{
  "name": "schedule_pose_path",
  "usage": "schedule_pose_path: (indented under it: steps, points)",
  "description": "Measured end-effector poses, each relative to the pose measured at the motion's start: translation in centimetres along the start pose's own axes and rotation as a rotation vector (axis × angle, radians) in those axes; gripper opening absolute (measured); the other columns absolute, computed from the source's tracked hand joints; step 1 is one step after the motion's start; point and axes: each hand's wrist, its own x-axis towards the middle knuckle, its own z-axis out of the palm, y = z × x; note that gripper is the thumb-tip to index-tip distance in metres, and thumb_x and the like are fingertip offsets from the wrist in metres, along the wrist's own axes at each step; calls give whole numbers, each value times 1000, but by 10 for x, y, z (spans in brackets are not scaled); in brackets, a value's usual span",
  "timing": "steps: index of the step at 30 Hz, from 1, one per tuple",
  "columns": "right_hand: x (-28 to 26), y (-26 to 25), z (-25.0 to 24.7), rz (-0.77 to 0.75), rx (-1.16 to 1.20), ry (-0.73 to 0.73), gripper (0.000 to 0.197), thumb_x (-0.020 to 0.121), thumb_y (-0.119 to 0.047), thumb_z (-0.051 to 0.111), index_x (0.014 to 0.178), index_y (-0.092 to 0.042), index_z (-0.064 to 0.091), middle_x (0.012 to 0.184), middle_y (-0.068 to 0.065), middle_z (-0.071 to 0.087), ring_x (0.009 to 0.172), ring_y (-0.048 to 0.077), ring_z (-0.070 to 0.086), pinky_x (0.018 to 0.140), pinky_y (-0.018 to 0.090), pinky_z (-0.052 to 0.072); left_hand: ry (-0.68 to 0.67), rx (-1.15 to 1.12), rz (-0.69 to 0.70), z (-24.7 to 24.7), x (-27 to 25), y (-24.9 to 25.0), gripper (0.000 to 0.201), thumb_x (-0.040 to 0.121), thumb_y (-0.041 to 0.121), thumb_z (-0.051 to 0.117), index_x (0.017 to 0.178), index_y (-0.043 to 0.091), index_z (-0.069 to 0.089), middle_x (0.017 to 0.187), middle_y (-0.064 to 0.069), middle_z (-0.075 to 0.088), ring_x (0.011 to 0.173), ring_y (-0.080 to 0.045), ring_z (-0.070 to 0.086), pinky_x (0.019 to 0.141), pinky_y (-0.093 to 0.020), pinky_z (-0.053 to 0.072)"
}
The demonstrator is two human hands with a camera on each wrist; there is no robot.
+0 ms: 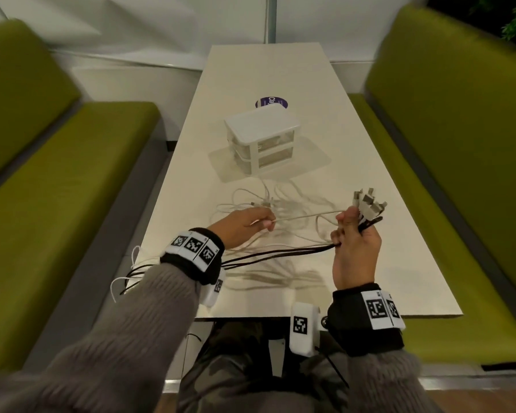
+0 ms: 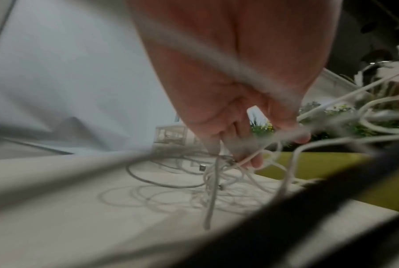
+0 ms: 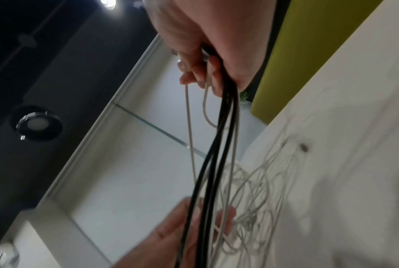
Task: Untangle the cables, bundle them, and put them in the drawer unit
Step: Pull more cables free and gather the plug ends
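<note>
A tangle of white cables [image 1: 283, 210] lies on the table in front of the white drawer unit [image 1: 261, 138]. My right hand [image 1: 355, 234] is raised above the table and grips a bunch of cable ends, with the plugs [image 1: 370, 204] sticking up above the fist. Black cables [image 1: 280, 253] run from that fist to the left, under my left wrist and over the table's near corner. My left hand [image 1: 251, 225] hovers over the tangle and pinches a white cable [image 2: 246, 159] that stretches toward the right hand. In the right wrist view the black cables [image 3: 216, 145] hang from the fist [image 3: 205, 59].
The cream table [image 1: 370, 278] is long and narrow. Green benches [image 1: 72, 180] flank it on both sides. A purple round sticker [image 1: 271, 102] sits behind the drawer unit. A clear mat [image 1: 310, 156] lies under the unit. White and black cable loops [image 1: 125, 272] hang off the table's near left corner.
</note>
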Motion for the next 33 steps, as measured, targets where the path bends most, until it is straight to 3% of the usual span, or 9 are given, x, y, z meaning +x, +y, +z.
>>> schedule_pose_path:
  steps: [8, 12, 16, 20, 24, 27, 29, 30, 33]
  points:
    - [7, -20, -8, -44, 135, 52, 28, 99, -32, 48, 78, -15, 54, 59, -8, 44, 50, 5, 34, 48, 17, 30, 12, -16, -125, -9, 11, -12, 12, 96, 34, 46, 88, 29, 54, 140, 4, 47, 132, -15, 38, 104, -28, 27]
    - [4, -17, -4, -50, 14, 13, 22, 94, -35, 55, 83, -16, 56, 65, -7, 40, 52, 6, 32, 49, 18, 31, 53, -172, -58, -8, 15, -1, 16, 93, 40, 48, 79, 38, 55, 119, 3, 62, 120, -18, 52, 98, -27, 36]
    - [2, -7, -1, -54, -160, -95, 10, 83, -23, 69, 85, -21, 60, 71, -7, 47, 57, 3, 38, 55, 17, 32, 151, -229, 13, -7, 15, 21, 18, 89, 38, 45, 80, 31, 59, 87, -3, 67, 86, -16, 61, 93, -40, 45]
    - [-7, 7, 10, -43, -239, -233, 27, 77, -11, 75, 101, -14, 63, 64, -1, 32, 56, 7, 34, 56, 12, 42, 213, -183, 69, 9, 14, 48, 16, 95, 29, 48, 88, 20, 60, 87, -4, 63, 84, -22, 57, 83, -37, 45]
    - [-9, 16, 15, -73, -295, -255, 20, 78, -23, 78, 95, -18, 68, 78, 3, 61, 71, 9, 55, 71, 26, 47, 242, -283, 103, 33, 13, 61, 19, 96, 20, 48, 108, 22, 63, 100, 6, 63, 92, -8, 56, 83, -16, 42]
    - [-6, 20, 13, -104, -313, -181, 9, 77, -37, 70, 81, -28, 72, 81, -3, 68, 74, 11, 59, 71, 33, 45, 235, -266, 166, 41, 9, 60, 16, 98, 24, 45, 101, 25, 61, 91, 4, 63, 84, -8, 56, 78, -20, 43]
    - [-5, 20, 10, -163, -313, -143, 11, 81, -28, 65, 75, -33, 73, 81, -7, 70, 80, 14, 62, 76, 34, 48, 200, -196, 139, 40, 6, 53, 18, 98, 27, 43, 90, 23, 58, 82, 5, 59, 78, -6, 54, 80, -24, 38]
    - [-4, 20, 8, -191, -308, -126, 14, 85, -24, 64, 77, -33, 72, 84, -3, 71, 82, 13, 62, 77, 33, 48, 173, -142, 105, 38, 5, 48, 22, 99, 27, 41, 87, 18, 57, 80, 5, 58, 77, -6, 53, 88, -24, 32]
    - [-4, 19, 6, -165, -232, -30, 12, 94, -23, 60, 99, -13, 65, 83, 0, 68, 75, 4, 59, 69, 24, 45, 108, 6, 50, 35, -2, 32, 26, 101, 23, 34, 88, 14, 54, 86, 3, 60, 85, -11, 56, 111, -24, 1]
